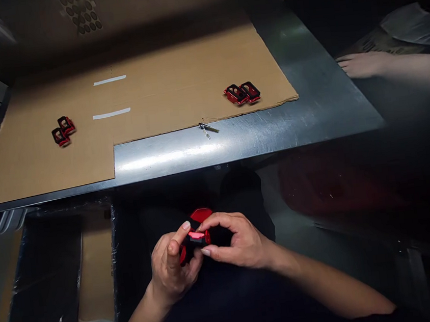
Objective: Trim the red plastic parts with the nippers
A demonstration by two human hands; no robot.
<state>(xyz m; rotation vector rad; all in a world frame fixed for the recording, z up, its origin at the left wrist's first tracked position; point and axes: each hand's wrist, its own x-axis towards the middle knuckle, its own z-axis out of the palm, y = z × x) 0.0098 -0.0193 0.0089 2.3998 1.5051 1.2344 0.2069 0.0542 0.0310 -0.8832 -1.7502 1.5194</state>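
Observation:
Both my hands meet low in the picture, below the table's front edge, over my dark lap. My left hand (172, 268) and my right hand (235, 241) are closed together on a small red and black part (198, 228), pinched between thumbs and fingers. A red tab of it sticks up above my fingers. Two more pairs of the same red and black parts lie on the cardboard: one pair at the left (63, 130), one pair at the right (242, 93).
A cardboard sheet (161, 90) covers most of the metal table (236, 141). A small metal piece (207, 128) lies at the cardboard's front edge. Another person's hand (360, 63) rests at the far right. A plastic-lined box (58, 280) stands at lower left.

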